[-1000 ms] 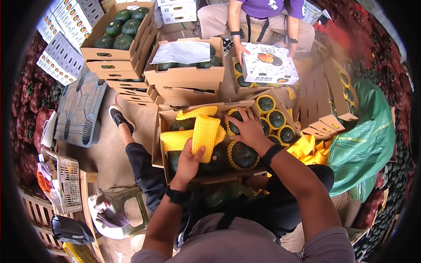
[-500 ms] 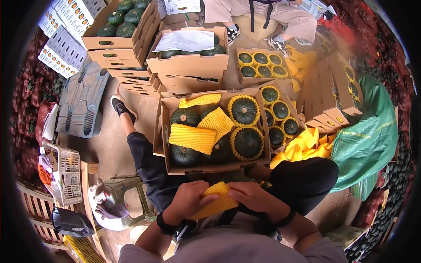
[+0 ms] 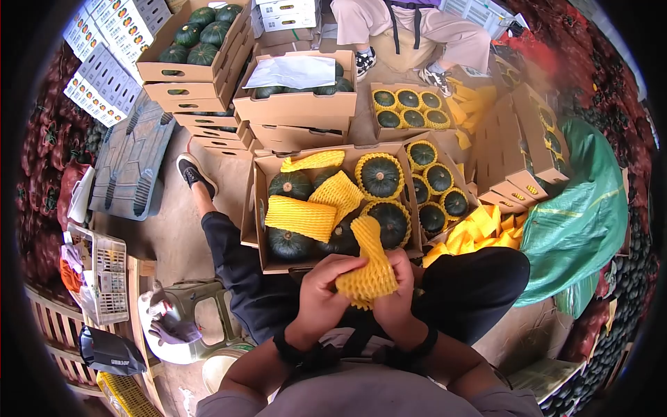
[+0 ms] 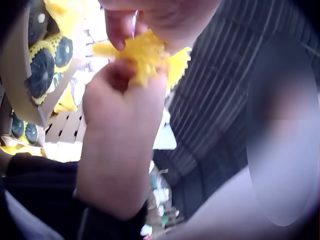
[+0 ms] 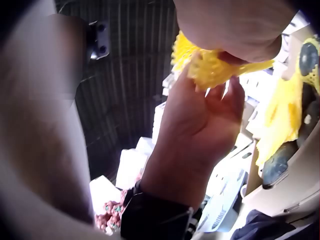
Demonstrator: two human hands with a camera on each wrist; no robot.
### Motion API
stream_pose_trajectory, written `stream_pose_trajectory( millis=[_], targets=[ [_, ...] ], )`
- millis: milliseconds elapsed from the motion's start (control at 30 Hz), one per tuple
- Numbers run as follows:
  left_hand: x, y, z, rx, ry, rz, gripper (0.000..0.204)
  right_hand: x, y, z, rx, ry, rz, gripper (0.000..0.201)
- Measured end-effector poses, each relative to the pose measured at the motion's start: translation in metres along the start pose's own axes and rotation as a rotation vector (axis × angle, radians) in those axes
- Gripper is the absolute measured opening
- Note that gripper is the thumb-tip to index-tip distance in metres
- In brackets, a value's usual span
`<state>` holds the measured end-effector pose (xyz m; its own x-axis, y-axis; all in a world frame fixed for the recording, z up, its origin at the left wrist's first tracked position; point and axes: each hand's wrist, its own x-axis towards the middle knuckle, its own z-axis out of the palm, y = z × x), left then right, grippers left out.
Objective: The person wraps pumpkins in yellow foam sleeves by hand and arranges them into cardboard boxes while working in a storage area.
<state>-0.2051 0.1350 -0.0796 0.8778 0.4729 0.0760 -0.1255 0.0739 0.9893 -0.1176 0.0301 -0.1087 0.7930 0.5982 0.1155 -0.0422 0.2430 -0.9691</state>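
Observation:
Above my lap both hands hold one yellow foam net sleeve (image 3: 366,265). My left hand (image 3: 342,272) grips its left side and my right hand (image 3: 393,270) grips its right side; its loose end sticks up toward the open cardboard box (image 3: 260,208). In the box lie bare green pumpkins (image 3: 290,184), two netted pumpkins (image 3: 381,176) and loose net sleeves (image 3: 300,217). The left wrist view shows the net (image 4: 145,55) pinched between both hands. The right wrist view shows the net (image 5: 215,65) the same way, with my left hand (image 5: 200,125) below it.
A second box of netted pumpkins (image 3: 439,186) stands right of mine, with a heap of yellow nets (image 3: 486,229) and a green tarp (image 3: 580,215) beyond. Stacked pumpkin boxes (image 3: 295,104) and a seated person (image 3: 410,28) are ahead. A grey pallet (image 3: 132,160) and a crate (image 3: 104,278) lie left.
A second ago my left hand took a net from the box while the right rested on a pumpkin. Both hands then drew back to my lap and now lift the net, pulling it apart.

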Motion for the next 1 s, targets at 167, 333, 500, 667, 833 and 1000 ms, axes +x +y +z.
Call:
stream_pose_trajectory(
  millis=[167,333,500,667,833,1000],
  targets=[
    [-0.007,-0.011,-0.022,-0.778,-0.142,-0.389,0.023,0.021,-0.01,-0.03,0.628,-0.032,0.495,0.03],
    [-0.002,0.006,-0.018,-0.181,-0.007,0.104,0.061,0.009,-0.024,-0.041,0.959,-0.459,0.529,0.048],
    [-0.007,0.007,-0.024,0.625,-0.046,0.332,0.019,0.021,0.009,-0.043,0.697,-0.324,0.248,0.046],
    [-0.015,-0.064,-0.051,-1.158,-0.425,-0.47,0.014,-0.005,-0.002,-0.034,-0.303,-0.532,0.56,0.016],
    [0.015,-0.055,-0.052,0.46,-0.237,-0.636,0.034,0.03,-0.005,-0.047,0.177,-0.255,0.668,0.036],
    [0.069,-0.085,-0.06,1.021,-0.039,-0.299,0.044,0.059,0.031,-0.027,-0.257,-0.472,0.807,0.085]
  ],
)
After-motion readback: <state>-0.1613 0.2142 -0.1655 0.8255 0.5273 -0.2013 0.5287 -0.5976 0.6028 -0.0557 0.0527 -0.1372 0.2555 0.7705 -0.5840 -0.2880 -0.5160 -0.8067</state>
